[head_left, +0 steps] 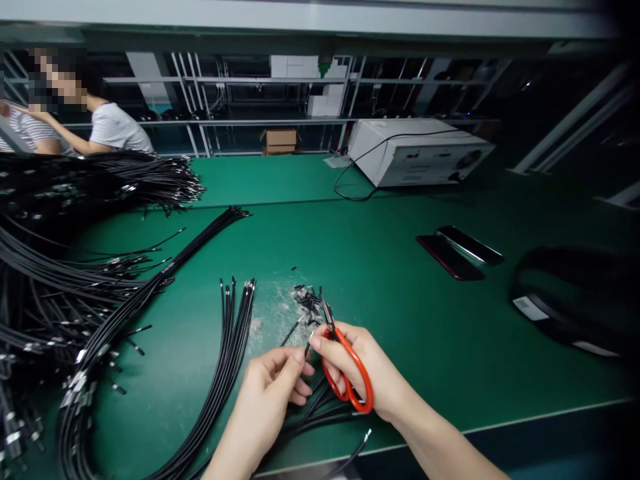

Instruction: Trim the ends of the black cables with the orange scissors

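Note:
My left hand (273, 387) pinches a black cable (307, 347) close to its end, above the green work surface. Red-handled scissors (350, 367) are in my right hand (370, 363), their blades pointing up and away from me. The thumb and forefinger of that hand also meet at the tip of the cable. Just beyond my fingers lies a small heap of black cut-off pieces (307, 300) among pale fibre scraps (270, 310). More black cables (320, 413) run beneath both hands. To the left, a curved bundle of cables (227, 353) lies with its ends pointing away.
Large piles of black cables (75, 267) cover the left side. Two phones (453, 257) lie at the right, near a black rounded object (570, 300) at the edge. A white box-shaped machine (420, 157) with a cord stands behind. A person (117, 127) sits at the far left.

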Demonstrator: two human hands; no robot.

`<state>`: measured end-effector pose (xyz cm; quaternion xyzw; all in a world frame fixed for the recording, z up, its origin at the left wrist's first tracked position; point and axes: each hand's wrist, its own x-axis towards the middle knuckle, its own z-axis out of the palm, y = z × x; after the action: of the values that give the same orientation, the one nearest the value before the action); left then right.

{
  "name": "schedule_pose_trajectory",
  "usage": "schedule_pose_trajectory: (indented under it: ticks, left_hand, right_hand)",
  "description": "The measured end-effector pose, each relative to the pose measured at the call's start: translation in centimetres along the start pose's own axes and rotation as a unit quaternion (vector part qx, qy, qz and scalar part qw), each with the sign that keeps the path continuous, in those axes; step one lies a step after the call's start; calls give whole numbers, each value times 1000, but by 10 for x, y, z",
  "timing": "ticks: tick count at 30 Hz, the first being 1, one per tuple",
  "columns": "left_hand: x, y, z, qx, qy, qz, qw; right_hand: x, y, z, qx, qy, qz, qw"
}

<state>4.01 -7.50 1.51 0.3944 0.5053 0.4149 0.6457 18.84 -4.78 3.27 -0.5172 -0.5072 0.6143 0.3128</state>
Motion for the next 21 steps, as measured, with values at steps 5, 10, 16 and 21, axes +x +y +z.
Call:
schedule_pose_trajectory:
  ticks: [5,10,16,21]
  left_hand:
    - [-1,-4,-1,9,29,29,999]
    - [-3,-9,2,99,84,106,986]
    - [-10,-11,5,214,129,221,943]
    - [-11,-13,8,240,151,274,919]
  right_hand:
    - [-3,2,1,12,13,3,1000]
    - [-8,2,6,24,42,1,999]
    - [-9,1,10,26,64,-7,998]
    - [-11,0,11,4,75,-13,997]
